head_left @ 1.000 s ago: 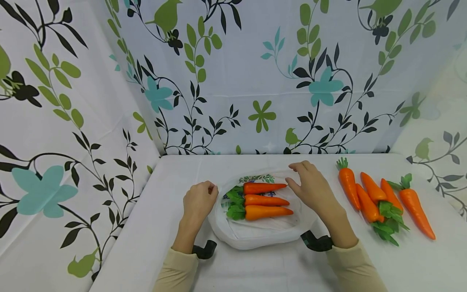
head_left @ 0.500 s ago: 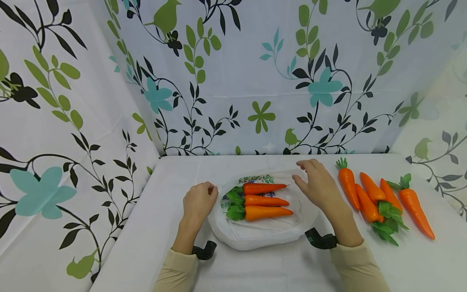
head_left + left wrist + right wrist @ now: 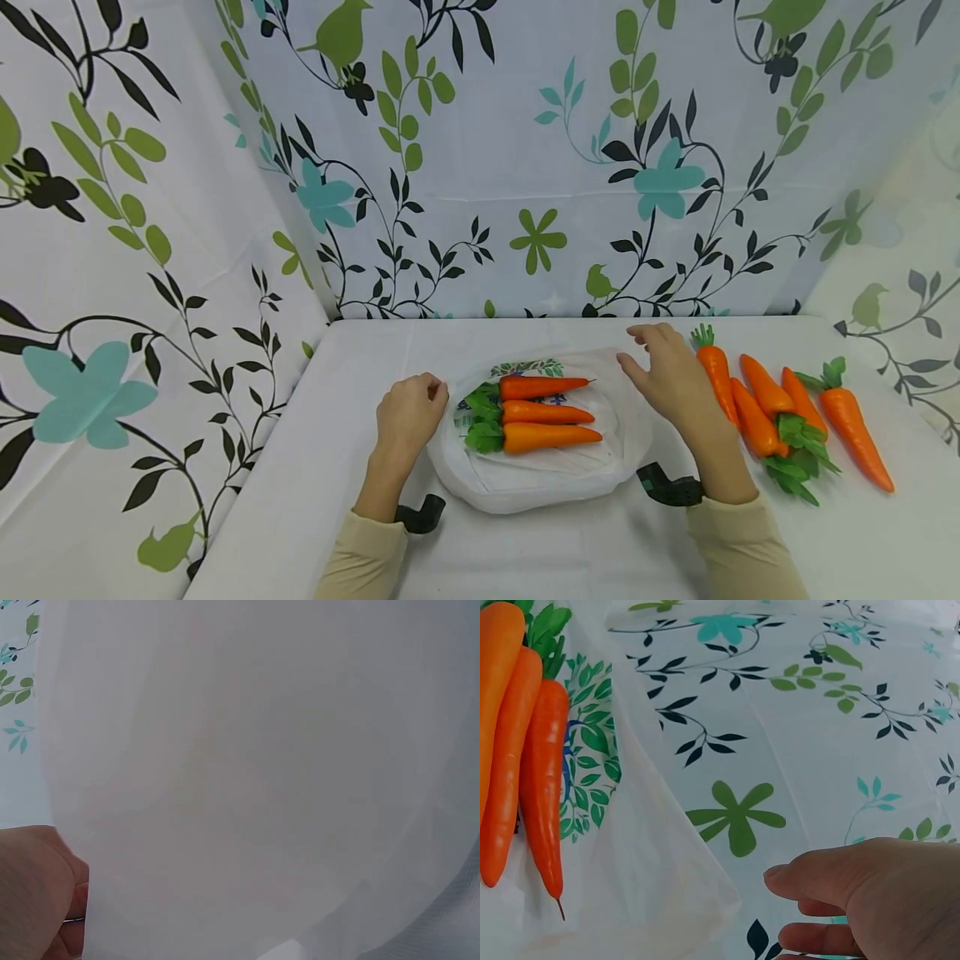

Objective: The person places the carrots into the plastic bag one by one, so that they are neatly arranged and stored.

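Note:
A white plastic bag (image 3: 525, 487) with a green leafy print lies on the table, its side filling most of the left wrist view. Three orange toy carrots (image 3: 551, 412) lie side by side on it, green tops to the left. My left hand (image 3: 407, 414) is at the bag's left edge with curled fingers and appears to pinch it; the bag partly hides the fingertips in the left wrist view. My right hand (image 3: 671, 375) hovers past the bag's right edge, thumb and fingers apart, holding nothing. The right wrist view shows the same hand (image 3: 870, 900) apart from the bag.
Several more carrots lie to the right on the white table (image 3: 315, 500), among them an upright-pointing carrot (image 3: 716, 379) close to my right hand and a separate carrot (image 3: 855, 433) farthest right. A patterned curtain (image 3: 450, 208) stands behind the table and along its left side.
My right hand has drawn away to the right from the carrots on the bag, towards the loose carrots. My left hand and the bag have stayed in place.

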The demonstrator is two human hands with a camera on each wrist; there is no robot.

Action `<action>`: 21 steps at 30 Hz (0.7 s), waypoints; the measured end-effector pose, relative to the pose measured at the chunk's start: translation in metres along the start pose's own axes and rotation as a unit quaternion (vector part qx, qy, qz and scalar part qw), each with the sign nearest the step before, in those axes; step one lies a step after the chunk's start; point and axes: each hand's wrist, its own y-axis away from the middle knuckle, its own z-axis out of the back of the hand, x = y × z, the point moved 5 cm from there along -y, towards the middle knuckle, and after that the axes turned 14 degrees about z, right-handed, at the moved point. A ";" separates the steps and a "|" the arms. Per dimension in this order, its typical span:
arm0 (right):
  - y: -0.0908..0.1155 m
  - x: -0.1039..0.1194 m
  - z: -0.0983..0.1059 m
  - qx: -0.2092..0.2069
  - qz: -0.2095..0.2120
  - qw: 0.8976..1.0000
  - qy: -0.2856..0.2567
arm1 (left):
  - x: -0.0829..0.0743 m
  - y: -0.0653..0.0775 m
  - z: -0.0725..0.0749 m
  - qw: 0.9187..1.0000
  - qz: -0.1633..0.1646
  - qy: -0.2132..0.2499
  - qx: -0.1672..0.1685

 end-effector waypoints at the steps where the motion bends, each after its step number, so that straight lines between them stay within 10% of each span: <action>1: 0.000 -0.001 0.001 -0.001 -0.002 1.000 -0.002 | 0.000 0.000 0.000 1.000 0.000 0.000 0.000; 21: 0.005 -0.033 0.009 -0.030 -0.032 0.999 0.001 | -0.002 0.001 0.000 1.000 0.005 -0.008 0.006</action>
